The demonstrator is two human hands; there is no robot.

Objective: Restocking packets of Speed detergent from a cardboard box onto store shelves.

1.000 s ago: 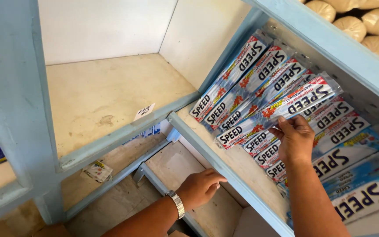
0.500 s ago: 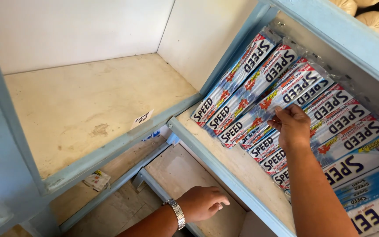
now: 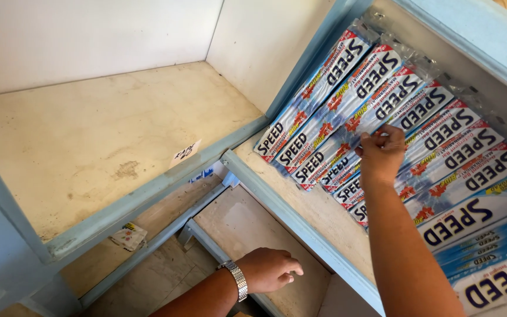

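The bars [image 3: 347, 111] were long, flat packs in clear wrap, white and blue with red star marks, laid side by side in a slanted row on the right shelf [image 3: 300, 199]. The row ran from the blue post [image 3: 306, 64] at the back out to the right edge of the view, each pack overlapping the next. The right hand [image 3: 381, 154] rested on the middle of the row, its fingers [image 3: 377, 136] pinched on the edge of one bar, with the forearm coming up from the bottom of the view.

The left hand [image 3: 268, 269] hung below the shelf's front rail, over a lower board; its fingers were curled loosely and held nothing. A metal watch [image 3: 236, 280] sat on that wrist.

Left of the post, a second shelf [image 3: 89, 152] showed bare, stained wood, with a small paper tag [image 3: 185, 152] stuck on its front rail. A crumpled packet [image 3: 128, 236] lay beneath that rail.

The bars nearest the right edge were cut off by the frame, and the right hand and arm covered parts of several packs. How far the stack went down under the top layer could not be told.
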